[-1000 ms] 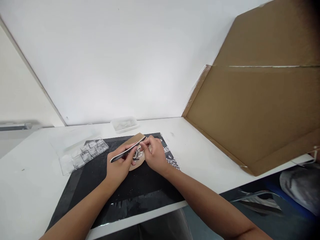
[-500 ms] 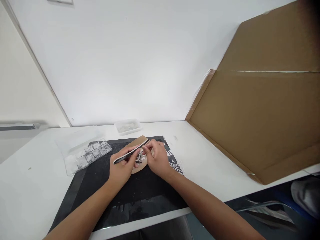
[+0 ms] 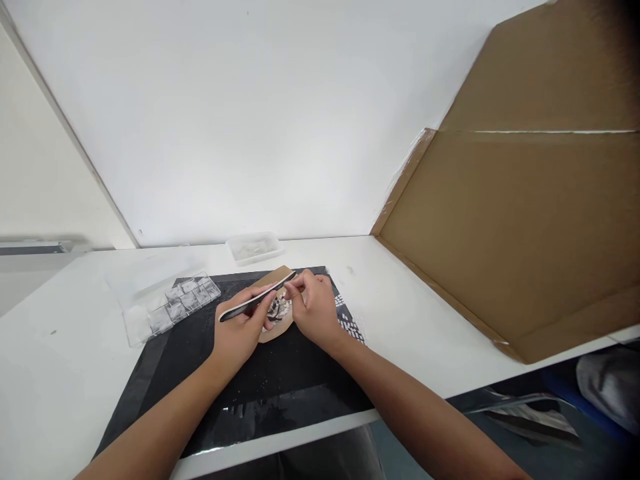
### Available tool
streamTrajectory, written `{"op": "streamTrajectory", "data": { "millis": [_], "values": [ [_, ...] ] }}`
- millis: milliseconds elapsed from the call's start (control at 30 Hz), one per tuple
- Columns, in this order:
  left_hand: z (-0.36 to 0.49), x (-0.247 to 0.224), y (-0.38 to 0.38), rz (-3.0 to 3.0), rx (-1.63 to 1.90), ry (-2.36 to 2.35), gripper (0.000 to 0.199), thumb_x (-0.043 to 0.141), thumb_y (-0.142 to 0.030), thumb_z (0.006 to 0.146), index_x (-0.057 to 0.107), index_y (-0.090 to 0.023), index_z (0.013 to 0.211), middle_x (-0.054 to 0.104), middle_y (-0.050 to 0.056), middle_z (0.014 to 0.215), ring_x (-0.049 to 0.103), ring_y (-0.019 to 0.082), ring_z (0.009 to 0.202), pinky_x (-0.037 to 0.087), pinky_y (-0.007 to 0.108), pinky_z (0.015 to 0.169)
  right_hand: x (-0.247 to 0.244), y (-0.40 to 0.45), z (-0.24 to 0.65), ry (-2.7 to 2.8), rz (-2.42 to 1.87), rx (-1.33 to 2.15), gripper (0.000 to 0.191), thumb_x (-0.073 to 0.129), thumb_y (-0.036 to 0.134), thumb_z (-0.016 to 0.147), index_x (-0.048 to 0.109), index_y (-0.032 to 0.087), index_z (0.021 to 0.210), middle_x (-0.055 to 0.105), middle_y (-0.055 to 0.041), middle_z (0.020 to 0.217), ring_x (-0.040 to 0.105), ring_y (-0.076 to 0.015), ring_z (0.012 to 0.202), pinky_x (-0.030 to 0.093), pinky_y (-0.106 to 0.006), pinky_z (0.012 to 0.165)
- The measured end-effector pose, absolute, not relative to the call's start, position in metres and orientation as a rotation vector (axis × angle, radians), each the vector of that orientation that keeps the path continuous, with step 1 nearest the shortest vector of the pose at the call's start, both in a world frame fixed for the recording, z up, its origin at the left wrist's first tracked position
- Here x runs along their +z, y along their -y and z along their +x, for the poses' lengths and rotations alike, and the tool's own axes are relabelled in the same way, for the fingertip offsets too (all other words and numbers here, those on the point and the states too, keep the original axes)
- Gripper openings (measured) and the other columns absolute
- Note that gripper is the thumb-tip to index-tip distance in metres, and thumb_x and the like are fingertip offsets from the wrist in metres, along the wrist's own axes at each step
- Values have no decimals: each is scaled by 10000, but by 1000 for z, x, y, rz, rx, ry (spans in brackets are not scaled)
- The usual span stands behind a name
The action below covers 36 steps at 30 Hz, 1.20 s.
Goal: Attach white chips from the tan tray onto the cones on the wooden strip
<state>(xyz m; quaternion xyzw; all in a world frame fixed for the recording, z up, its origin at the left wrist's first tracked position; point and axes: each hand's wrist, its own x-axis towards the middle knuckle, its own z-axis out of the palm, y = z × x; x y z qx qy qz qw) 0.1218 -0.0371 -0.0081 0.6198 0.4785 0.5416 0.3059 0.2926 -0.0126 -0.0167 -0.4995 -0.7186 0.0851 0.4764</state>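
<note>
My left hand (image 3: 235,337) is closed around a long, narrow nail file (image 3: 253,306), dark-faced with a pale edge, held slanting up to the right. At the file's far end, my right hand (image 3: 319,312) pinches with thumb and forefinger; whatever is between them is too small to make out. Beneath both hands a tan, rounded board (image 3: 278,275) lies on the black mat (image 3: 280,380). Small white and dark bits (image 3: 280,307) rest on the board, partly covered by my fingers. Rows of small white pieces (image 3: 351,327) sit on the mat's right edge, beside my right wrist.
Left of the mat, a clear compartment box (image 3: 190,300) with pale contents overlaps its corner. A translucent tub (image 3: 254,249) stands by the wall. Large folded cardboard (image 3: 520,227) leans upright along the right side of the white table (image 3: 60,380).
The view has shifted slightly. Both hands keep the same grips near the board, and the file's far end remains by my right fingertips.
</note>
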Motion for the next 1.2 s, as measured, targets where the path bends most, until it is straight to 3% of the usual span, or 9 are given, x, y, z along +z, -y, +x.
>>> {"op": "streamTrajectory", "data": {
  "millis": [500, 933, 1133, 1200],
  "values": [
    [123, -7, 38, 1638, 1450, -1249, 268, 736, -396, 915, 807, -199, 1083, 689, -36, 536, 673, 135, 500, 540, 216, 579, -18, 5, 300, 1669, -1224, 194, 208, 576, 299, 1024, 527, 249, 829, 747, 20, 771, 684, -204, 732, 380, -426, 980],
    [124, -9, 39, 1683, 1436, -1219, 230, 728, -357, 935, 816, -232, 1106, 708, -42, 585, 661, 114, 491, 540, 224, 621, -14, 7, 305, 1600, -1199, 273, 214, 577, 338, 1020, 562, 252, 824, 723, 0, 753, 670, -214, 737, 459, -385, 843],
    [122, -11, 38, 1651, 1447, -1208, 220, 739, -357, 924, 815, -220, 1080, 715, -31, 608, 668, 126, 500, 535, 226, 574, -16, 15, 292, 1740, -1132, 235, 209, 583, 282, 1017, 549, 249, 814, 722, 19, 760, 658, -199, 738, 430, -412, 926],
    [122, -11, 38, 1645, 1445, -1212, 223, 738, -355, 924, 815, -223, 1086, 710, -32, 598, 671, 130, 503, 536, 225, 567, -15, 13, 295, 1715, -1141, 250, 210, 585, 293, 1019, 553, 249, 816, 719, 18, 757, 660, -198, 726, 445, -402, 892]
  ]
}}
